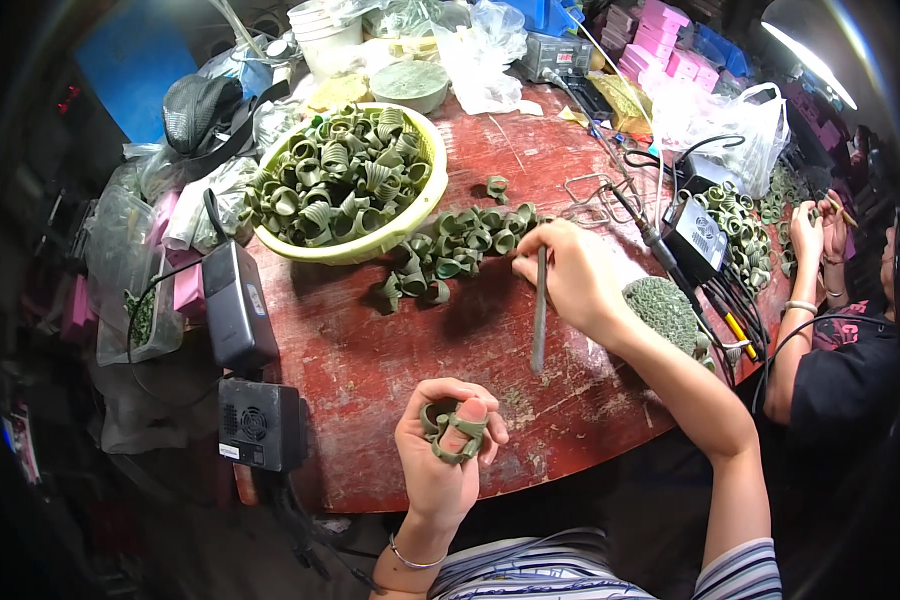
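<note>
Near the table's front edge, my left hand (pixel 444 440) is curled around a few dull green ring-shaped pieces (pixel 454 432), its thumb lying across them. My right hand (pixel 572 270) reaches over the table by the right end of a loose heap of similar green pieces (pixel 460 240). A slim dark grey bar, like a file (pixel 540 320), is gripped in it and points down toward me. Whether its fingertips also touch a piece of the heap cannot be made out. One green piece (pixel 497 188) lies apart behind the heap.
A yellow-green basket (pixel 432 190) full of green pieces stands at the back left of the red table (pixel 370 370). Black boxes (pixel 262 425) with cables flank the left edge. Cables and a round green block (pixel 660 312) lie right, where another person's hands (pixel 808 240) work.
</note>
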A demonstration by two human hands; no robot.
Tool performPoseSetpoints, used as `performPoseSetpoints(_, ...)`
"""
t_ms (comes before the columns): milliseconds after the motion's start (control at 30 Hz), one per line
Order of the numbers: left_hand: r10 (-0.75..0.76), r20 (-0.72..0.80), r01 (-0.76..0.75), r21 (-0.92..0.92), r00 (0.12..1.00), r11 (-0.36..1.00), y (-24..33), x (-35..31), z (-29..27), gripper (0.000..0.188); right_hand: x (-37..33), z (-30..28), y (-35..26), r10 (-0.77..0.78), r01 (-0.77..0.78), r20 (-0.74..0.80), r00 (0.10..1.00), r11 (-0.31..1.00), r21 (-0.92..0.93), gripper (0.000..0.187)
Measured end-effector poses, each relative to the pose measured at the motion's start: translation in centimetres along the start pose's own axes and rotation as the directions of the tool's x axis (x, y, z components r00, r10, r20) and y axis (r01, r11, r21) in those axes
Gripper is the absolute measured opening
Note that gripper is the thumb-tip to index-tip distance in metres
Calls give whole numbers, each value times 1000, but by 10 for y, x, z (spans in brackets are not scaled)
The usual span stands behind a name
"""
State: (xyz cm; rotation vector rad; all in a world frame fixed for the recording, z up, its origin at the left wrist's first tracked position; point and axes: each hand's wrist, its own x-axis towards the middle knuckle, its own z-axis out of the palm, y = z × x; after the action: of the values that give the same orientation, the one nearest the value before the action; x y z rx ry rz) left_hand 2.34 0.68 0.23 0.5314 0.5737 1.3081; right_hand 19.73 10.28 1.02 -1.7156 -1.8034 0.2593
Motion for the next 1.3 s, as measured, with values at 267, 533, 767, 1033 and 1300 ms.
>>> performPoseSetpoints(267, -146, -18, 147, 160, 989, 976, 13, -4, 3, 38, -78, -47, -49, -174, 152, -1, 985, 859, 489, 19)
performPoseSetpoints(533, -135, 200, 55, 362, 971, 931, 15, -16, 9, 39, -110, -77, -60, -117, 74, 46, 992, 843, 532, 20)
performPoseSetpoints(767, 126, 336, -236, 311, 933, 921, 7, -20, 10, 39, -144, -61, -55, -17, 72, -74, 997, 513, 855, 23)
performPoseSetpoints(1033, 104, 227, -203, 474, 968, 857, 5, -20, 19, 40, -140, -57, -51, 5, 18, -26, 1000, 604, 797, 17)
performPoseSetpoints(1300, -25, 328, -167, 542, 944, 824, 10, -18, 11, 38, -127, -53, -48, -20, 36, -34, 999, 792, 610, 20)
